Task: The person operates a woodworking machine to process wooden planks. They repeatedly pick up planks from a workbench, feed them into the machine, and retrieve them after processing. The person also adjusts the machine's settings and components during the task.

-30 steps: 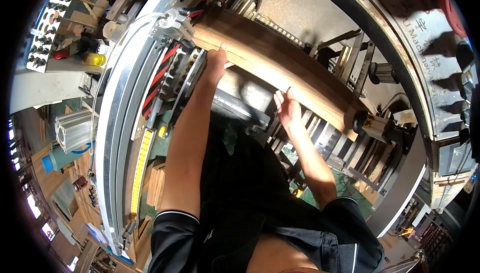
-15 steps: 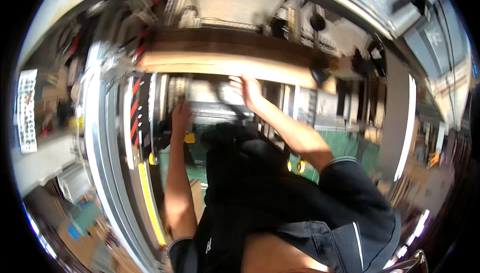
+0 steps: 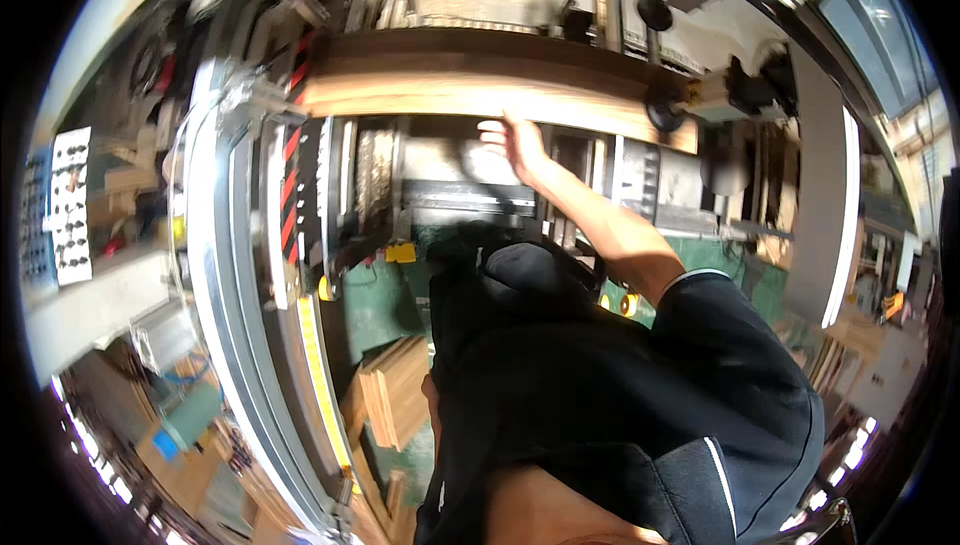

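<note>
Long wooden boards (image 3: 450,85) lie side by side across the machine frame in front of me. At their near edge is my right hand (image 3: 516,152), fingers apart and holding nothing. Its index finger overlaps the board's edge; whether it touches cannot be made out. Beneath the hand runs a dark metal crosspiece (image 3: 465,197). Of my left arm only a sliver of skin (image 3: 432,400) shows beside my dark shirt, low at my side. The left fingers are hidden behind my body.
Metal rails (image 3: 215,235) run along the left, beside a yellow measuring strip (image 3: 318,385). A stack of wooden pieces (image 3: 392,393) stands low on the green floor (image 3: 375,310). Round black clamp pads (image 3: 664,110) sit at the boards' right end. A grey panel (image 3: 815,215) rises at the right.
My left hand has dropped from the machine's left side to beside my body. My right hand stays close to the boards' near edge. The view has shifted, uncovering the stacked wooden pieces.
</note>
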Demonstrator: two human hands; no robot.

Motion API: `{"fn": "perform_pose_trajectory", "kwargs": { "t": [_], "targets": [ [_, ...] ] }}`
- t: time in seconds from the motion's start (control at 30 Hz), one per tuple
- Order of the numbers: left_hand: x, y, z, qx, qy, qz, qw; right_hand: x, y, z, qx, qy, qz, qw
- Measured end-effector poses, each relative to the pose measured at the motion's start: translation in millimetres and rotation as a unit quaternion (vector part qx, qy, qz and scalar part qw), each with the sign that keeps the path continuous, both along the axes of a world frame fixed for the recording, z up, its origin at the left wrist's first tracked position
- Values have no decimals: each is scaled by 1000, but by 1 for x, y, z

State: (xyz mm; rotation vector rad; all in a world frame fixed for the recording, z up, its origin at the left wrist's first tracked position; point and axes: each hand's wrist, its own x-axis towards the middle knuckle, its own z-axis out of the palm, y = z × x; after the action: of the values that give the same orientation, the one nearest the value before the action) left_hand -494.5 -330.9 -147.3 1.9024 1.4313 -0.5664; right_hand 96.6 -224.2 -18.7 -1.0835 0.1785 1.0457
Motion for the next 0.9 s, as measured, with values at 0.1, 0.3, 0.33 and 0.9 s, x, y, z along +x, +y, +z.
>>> {"fn": "perform_pose_trajectory", "kwargs": {
  "t": [0.1, 0.3, 0.33, 0.9],
  "targets": [
    [-4, -14, -10, 8, 20, 13, 1000, 3, -1, -4, 15, 5, 13, 1000],
    [21, 1, -1, 49, -99, 242, 964, 1, 0, -6, 24, 4, 4, 1000],
    [35, 0, 12, 3, -219, 475, 852, 2, 0, -12, 17, 10, 15, 1000],
    [-9, -64, -29, 143, -94, 174, 970, 4, -2, -10, 8, -18, 59, 998]
  ]
}}
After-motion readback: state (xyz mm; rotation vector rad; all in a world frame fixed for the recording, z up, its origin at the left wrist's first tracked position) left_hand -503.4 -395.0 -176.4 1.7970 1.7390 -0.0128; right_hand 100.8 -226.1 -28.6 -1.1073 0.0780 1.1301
